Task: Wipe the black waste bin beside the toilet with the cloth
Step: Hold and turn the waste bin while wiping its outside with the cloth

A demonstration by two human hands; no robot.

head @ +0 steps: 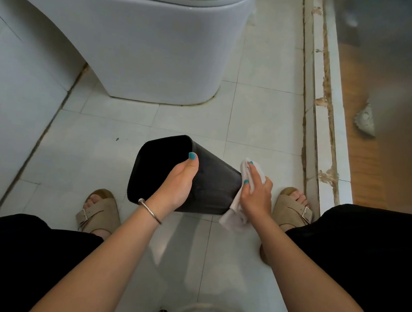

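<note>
The black waste bin [212, 184] is off the floor, tipped on its side with its open mouth turned left and away from me. My left hand [177, 185] grips the bin at its rim, thumb on the outer wall. My right hand [256, 193] presses a white cloth [238, 209] against the bin's bottom end on the right. Part of the cloth hangs loose below that hand.
The white toilet [145, 42] stands just beyond the bin. A raised, chipped threshold [320, 111] runs along the right, with frosted glass past it. My sandalled feet [99, 211] rest on the pale tiled floor [105, 141]. The wall is on the left.
</note>
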